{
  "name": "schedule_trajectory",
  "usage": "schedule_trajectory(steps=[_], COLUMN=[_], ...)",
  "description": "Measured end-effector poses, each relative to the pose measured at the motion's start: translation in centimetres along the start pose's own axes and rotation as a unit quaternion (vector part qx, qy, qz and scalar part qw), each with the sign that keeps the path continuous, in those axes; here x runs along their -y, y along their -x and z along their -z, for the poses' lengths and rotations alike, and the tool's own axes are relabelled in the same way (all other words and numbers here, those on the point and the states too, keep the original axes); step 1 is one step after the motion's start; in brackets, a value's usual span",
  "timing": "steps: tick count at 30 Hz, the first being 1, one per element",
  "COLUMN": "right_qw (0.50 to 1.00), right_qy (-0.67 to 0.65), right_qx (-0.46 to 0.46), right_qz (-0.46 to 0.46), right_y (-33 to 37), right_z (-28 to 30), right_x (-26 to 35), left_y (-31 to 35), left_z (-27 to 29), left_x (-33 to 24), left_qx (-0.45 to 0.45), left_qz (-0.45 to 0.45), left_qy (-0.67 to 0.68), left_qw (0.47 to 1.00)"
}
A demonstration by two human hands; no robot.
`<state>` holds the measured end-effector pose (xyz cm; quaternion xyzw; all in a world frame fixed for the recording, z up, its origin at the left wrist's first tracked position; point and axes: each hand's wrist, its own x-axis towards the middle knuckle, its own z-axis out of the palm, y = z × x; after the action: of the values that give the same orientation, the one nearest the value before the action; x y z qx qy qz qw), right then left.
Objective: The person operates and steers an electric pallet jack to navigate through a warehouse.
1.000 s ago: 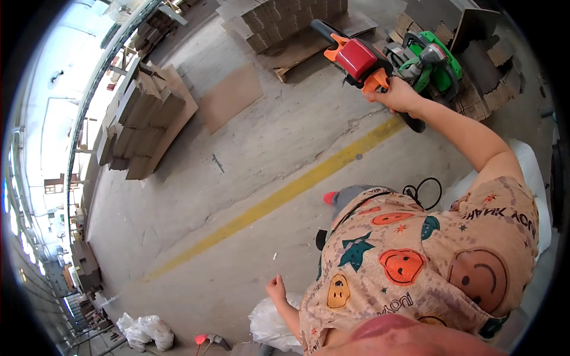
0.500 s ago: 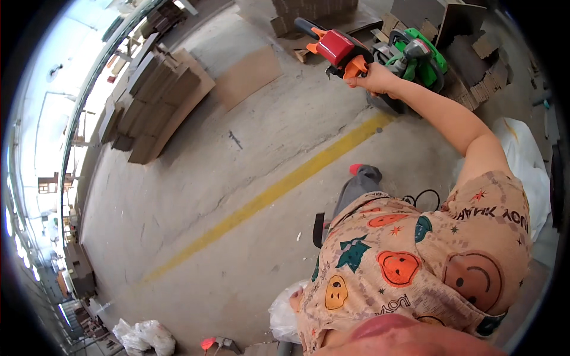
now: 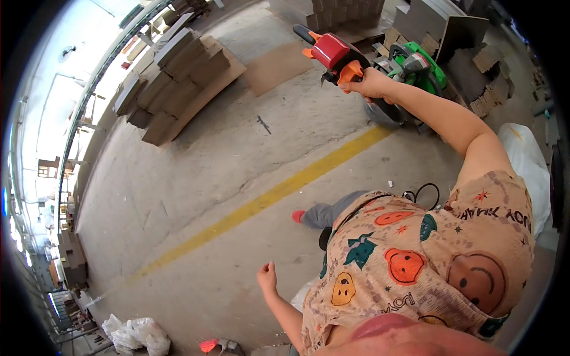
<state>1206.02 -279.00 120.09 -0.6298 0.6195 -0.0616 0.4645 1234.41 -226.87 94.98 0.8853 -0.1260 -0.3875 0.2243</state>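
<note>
High on the right, my right hand [image 3: 371, 84] is closed around the end of a handheld power tool [image 3: 332, 52] with a red block, orange parts and a black handle. My wrist and arm partly cover what lies behind. Just beyond my hand is a green and grey wheeled-looking machine [image 3: 415, 64]; whether it joins the tool I cannot make out. Low in the middle, my left hand [image 3: 268, 277] hangs beside my body above the floor. Its fingers are slightly apart, and nothing shows in them.
Stacked flat brown cardboard [image 3: 178, 83] stands at the upper left, near a cardboard sheet [image 3: 276, 68] on the floor. More cardboard [image 3: 475, 71] lies beyond the green machine. A yellow line [image 3: 267, 199] crosses the concrete. White plastic bags [image 3: 139, 335] sit at the lower left.
My left hand has swung out from beside my body into fuller view. My foot has moved left, and the floor and cardboard have shifted in view. The right hand keeps its grip.
</note>
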Motion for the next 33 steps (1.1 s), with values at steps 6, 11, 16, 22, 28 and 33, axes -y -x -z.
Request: schedule_trajectory(steps=[6,11,16,22,28,33], right_qw=[1.000,0.999,0.997,0.998,0.998,0.996], right_qy=[-0.025,-0.017,0.030,-0.006,0.009,0.032], right_qx=[-0.002,-0.042,-0.075,-0.063,-0.067,-0.088], right_qz=[0.008,0.026,-0.007,-0.014,0.000,-0.006], right_y=[1.9,2.8,6.2,8.9,8.5,10.3], right_z=[-8.8,-17.6,-24.2,-33.0,-45.7,-59.0], right_x=[5.9,6.6,8.9,16.6,21.7,22.9], left_y=[-5.0,-8.1,-4.6,-11.0,-20.4,-26.6], left_z=[8.8,15.7,20.7,19.6,34.5,56.3], left_x=[-4.1,7.3,15.5,44.4,51.7,42.5], left_qx=[-0.064,-0.051,-0.040,0.047,0.016,-0.071], left_qz=[-0.086,-0.057,0.026,0.181,0.151,0.077], left_qy=[-0.010,-0.046,0.070,-0.112,-0.122,-0.083], left_qw=[0.994,0.996,0.996,0.976,0.981,0.991])
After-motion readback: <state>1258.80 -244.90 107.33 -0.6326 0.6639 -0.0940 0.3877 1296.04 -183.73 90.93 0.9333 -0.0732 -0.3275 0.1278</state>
